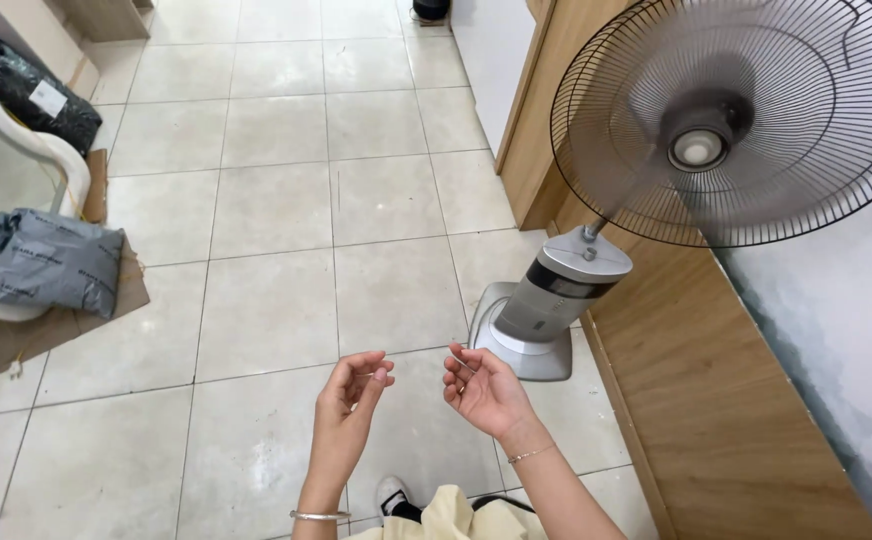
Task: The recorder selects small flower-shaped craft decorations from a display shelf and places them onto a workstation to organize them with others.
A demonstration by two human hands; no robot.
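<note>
Grey pedestal fan (746, 120), blades spinning, base (516, 340) on pale tiled floor (276, 200). Grey plastic parcel (54, 262) on cardboard (56, 320). Black wrapped bundle (31, 90). White-framed mirror (16, 170). Wooden panel (716, 400).

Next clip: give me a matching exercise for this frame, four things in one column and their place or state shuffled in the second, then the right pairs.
Things:
1. left hand
2. pedestal fan
3. grey mailer bag
4. black bag

Places or states:
A. top left corner, by the wall
B. blades blurred, base on the tiles beside the wooden panel
C. empty, fingers curled, silver bangle on the wrist
D. lying on cardboard at the left edge

Pairs: 1-C, 2-B, 3-D, 4-A
</note>
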